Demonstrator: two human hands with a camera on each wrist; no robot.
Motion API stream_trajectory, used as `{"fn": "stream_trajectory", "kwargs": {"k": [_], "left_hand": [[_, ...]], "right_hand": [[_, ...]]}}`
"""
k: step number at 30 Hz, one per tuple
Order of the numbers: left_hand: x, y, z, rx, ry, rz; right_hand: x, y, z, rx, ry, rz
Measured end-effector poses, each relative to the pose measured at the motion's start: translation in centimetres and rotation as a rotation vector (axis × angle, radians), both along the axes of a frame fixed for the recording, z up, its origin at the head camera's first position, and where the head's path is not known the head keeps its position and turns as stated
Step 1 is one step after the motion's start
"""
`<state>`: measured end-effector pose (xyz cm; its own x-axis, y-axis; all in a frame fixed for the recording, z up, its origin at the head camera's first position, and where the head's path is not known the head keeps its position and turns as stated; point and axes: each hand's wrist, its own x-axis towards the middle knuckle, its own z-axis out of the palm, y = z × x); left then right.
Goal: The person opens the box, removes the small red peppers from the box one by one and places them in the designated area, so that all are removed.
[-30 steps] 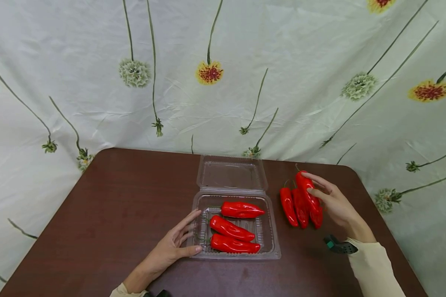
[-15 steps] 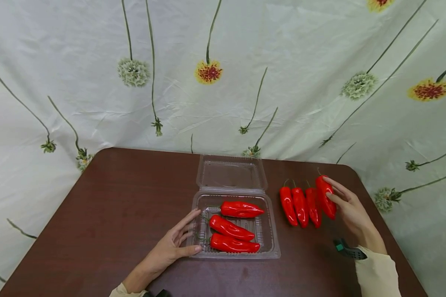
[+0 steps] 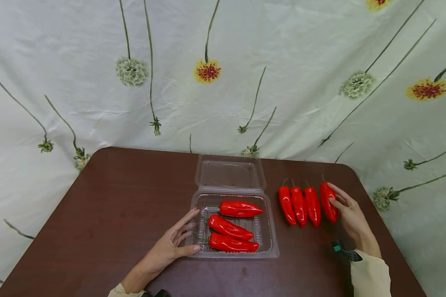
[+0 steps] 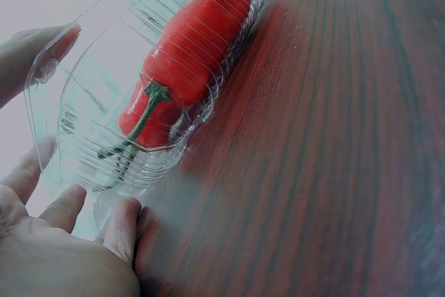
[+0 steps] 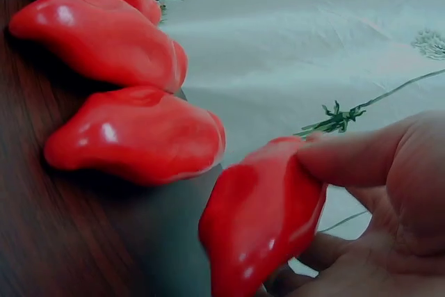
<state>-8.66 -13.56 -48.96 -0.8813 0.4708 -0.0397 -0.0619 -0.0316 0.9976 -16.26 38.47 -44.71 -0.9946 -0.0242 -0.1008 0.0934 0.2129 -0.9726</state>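
Observation:
My right hand pinches a glossy red pepper with a thin green stem between thumb and fingers, at the right end of a row. In the right wrist view the thumb presses on the upper end of this pepper, with fingers behind it. Left of it lie three similar peppers side by side. My left hand rests with extended fingers against the left side of a clear plastic clamshell container, thumb near its front corner. Three red peppers lie crosswise inside. The left wrist view shows fingers along the ribbed wall.
The container's hinged lid lies folded back toward the far edge of the dark brown table. Behind the table hangs a pale cloth with flower prints.
My right hand has carried the pepper to the right, off the other peppers, and lowered it at the end of the row. My left hand has stayed at the container.

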Motion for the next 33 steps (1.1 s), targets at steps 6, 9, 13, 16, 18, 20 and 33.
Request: {"fn": "stream_trajectory", "kwargs": {"k": [6,9,13,16,18,20,33], "left_hand": [[0.1,-0.1,0.1,-0.013,-0.009,0.002],[0.1,-0.2,0.1,-0.022,-0.002,0.004],[0.2,-0.2,0.3,-0.031,-0.003,0.012],[0.2,-0.2,0.3,-0.032,-0.002,0.011],[0.2,-0.2,0.3,-0.029,0.01,0.008],[0.2,-0.1,0.2,-0.024,0.017,0.005],[0.1,-0.1,0.2,-0.017,0.015,0.009]], "right_hand": [[-0.2,0.0,-0.3,0.104,-0.076,-0.022],[-0.3,-0.2,-0.5,0.109,-0.118,-0.02],[-0.5,-0.3,-0.8,0.114,-0.155,-0.023],[-0.6,-0.3,-0.9,0.122,-0.165,-0.024],[-0.6,-0.3,-0.8,0.122,-0.167,-0.025],[-0.5,-0.2,-0.8,0.121,-0.167,-0.025],[-0.7,-0.4,-1.4,0.115,-0.166,0.0]]}}
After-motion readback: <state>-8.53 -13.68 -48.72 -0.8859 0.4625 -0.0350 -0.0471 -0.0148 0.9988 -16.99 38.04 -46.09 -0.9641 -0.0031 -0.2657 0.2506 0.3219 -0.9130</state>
